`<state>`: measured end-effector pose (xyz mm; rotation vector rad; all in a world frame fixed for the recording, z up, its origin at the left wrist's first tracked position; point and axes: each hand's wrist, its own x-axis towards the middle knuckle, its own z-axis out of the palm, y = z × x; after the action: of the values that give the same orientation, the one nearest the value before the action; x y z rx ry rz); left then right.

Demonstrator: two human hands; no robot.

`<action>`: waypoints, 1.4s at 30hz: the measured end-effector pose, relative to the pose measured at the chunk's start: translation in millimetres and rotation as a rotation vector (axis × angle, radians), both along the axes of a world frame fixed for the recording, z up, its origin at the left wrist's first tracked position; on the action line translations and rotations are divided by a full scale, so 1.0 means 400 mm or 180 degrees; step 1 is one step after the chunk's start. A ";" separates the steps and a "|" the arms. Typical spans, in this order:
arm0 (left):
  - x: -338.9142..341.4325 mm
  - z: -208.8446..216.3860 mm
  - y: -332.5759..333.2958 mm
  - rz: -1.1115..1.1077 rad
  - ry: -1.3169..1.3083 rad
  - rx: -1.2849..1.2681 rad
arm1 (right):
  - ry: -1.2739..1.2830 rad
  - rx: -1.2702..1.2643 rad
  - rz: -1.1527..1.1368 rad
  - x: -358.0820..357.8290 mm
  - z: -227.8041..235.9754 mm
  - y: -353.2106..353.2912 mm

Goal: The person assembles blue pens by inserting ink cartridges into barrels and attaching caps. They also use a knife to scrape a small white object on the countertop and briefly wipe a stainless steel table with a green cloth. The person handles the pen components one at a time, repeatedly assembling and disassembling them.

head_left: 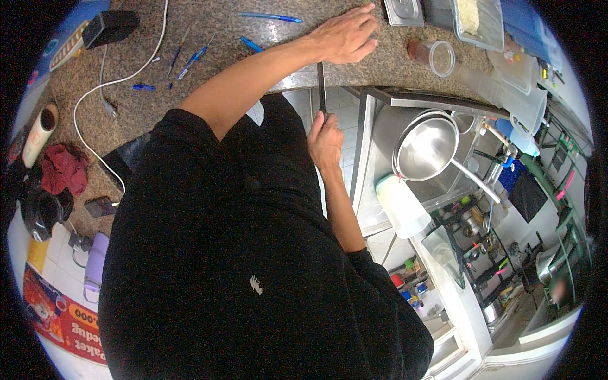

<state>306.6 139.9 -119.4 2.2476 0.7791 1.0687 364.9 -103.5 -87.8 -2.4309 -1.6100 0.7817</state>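
My left hand (345,37) reaches across the speckled stone counter (215,31), palm down. Its fingers are stretched out and apart, and nothing shows in them. Closer to my body, just off the counter's front edge, my right hand (327,140) is closed round the near end of a dark, narrow, straight strip (321,88). The strip runs over the counter edge toward my left wrist, which hides its far end; its exact kind cannot be told. Blue pens (271,17) and pen pieces (196,58) lie scattered on the counter left of my left hand.
A clear plastic cup (441,58) lies on its side right of my left hand, near a metal container lid (404,11). A sink holds a steel pan (427,147) and a whitish jug (404,206). A white cable (79,104) curves across the left side.
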 end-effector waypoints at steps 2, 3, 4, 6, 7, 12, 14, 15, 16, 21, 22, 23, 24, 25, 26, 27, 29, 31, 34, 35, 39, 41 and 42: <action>-0.001 0.000 0.002 -0.0070 0.0061 -0.0033 | -0.0036 -0.0052 0.0015 -0.001 0.002 0.002; -0.001 0.001 0.003 -0.0101 0.0107 -0.0066 | -0.0051 -0.0083 0.0009 -0.001 0.001 0.003; -0.002 -0.002 0.003 -0.0130 0.0153 -0.0099 | -0.0065 -0.0114 0.0005 0.000 -0.002 0.002; -0.003 -0.013 -0.009 0.0056 0.0385 -0.0067 | -0.0115 -0.0208 -0.0015 -0.001 -0.006 0.002; -0.004 -0.015 -0.013 0.0143 0.0500 -0.0051 | -0.0149 -0.0270 -0.0038 -0.003 -0.009 0.002; -0.003 -0.012 -0.022 0.0225 0.0435 -0.0096 | -0.0106 -0.0420 -0.0233 -0.014 -0.008 0.008; -0.006 -0.009 -0.024 0.0209 0.0469 -0.0116 | -0.0130 -0.0386 -0.0236 -0.018 -0.012 0.008; -0.009 -0.008 -0.026 0.0183 0.0495 -0.0129 | -0.0146 -0.0437 -0.0270 -0.023 -0.014 0.007; -0.008 -0.008 -0.025 0.0159 0.0512 -0.0137 | -0.0171 -0.0483 -0.0304 -0.030 -0.007 0.015; -0.019 -0.008 -0.027 0.0295 0.0730 0.0115 | -0.0094 -0.0285 -0.0032 -0.017 -0.006 0.011; -0.021 -0.012 -0.028 0.0386 0.0682 0.0190 | -0.0078 -0.0276 0.0051 -0.015 0.000 0.014; -0.019 -0.019 -0.026 0.0372 0.0620 0.0156 | -0.0062 -0.0267 0.0135 -0.012 0.004 0.019; -0.017 -0.027 -0.021 0.0357 0.0559 0.0121 | 0.0046 -0.0213 0.0171 -0.004 0.000 0.020; -0.019 -0.029 -0.020 0.0352 0.0512 0.0094 | 0.0169 -0.0151 0.0218 0.006 -0.007 0.018; -0.019 -0.030 -0.020 0.0335 0.0533 0.0087 | 0.0290 -0.0090 0.0266 0.015 -0.013 0.017; -0.017 -0.031 -0.019 0.0319 0.0553 0.0079 | 0.0613 -0.0115 0.0198 0.026 -0.019 0.016; -0.013 -0.035 -0.020 0.0309 0.0539 0.0047 | 0.1263 -0.0168 0.0053 0.034 -0.012 0.027; -0.011 -0.036 -0.017 0.0339 0.0461 -0.0003 | 0.1612 -0.0539 -0.0368 0.034 0.008 0.044; -0.014 -0.031 -0.021 0.0368 0.0480 -0.0058 | 0.1490 -0.0893 -0.0586 0.053 -0.009 0.059; -0.015 -0.027 -0.023 0.0373 0.0493 -0.0069 | 0.1344 -0.0973 -0.0597 0.059 -0.023 0.059; -0.030 -0.018 -0.030 0.0338 0.0546 -0.0094 | 0.0237 -0.0414 -0.0265 0.032 -0.041 0.042; -0.035 -0.013 -0.036 0.0294 0.0559 -0.0073 | -0.0042 -0.0424 -0.0267 0.014 -0.040 0.042; -0.035 -0.010 -0.040 0.0277 0.0564 -0.0054 | 0.0001 -0.0383 -0.0285 0.013 -0.037 0.042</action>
<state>292.4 123.9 -123.4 2.3355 0.9632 0.9059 369.9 -86.8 -102.5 -2.5642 -1.4827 0.8881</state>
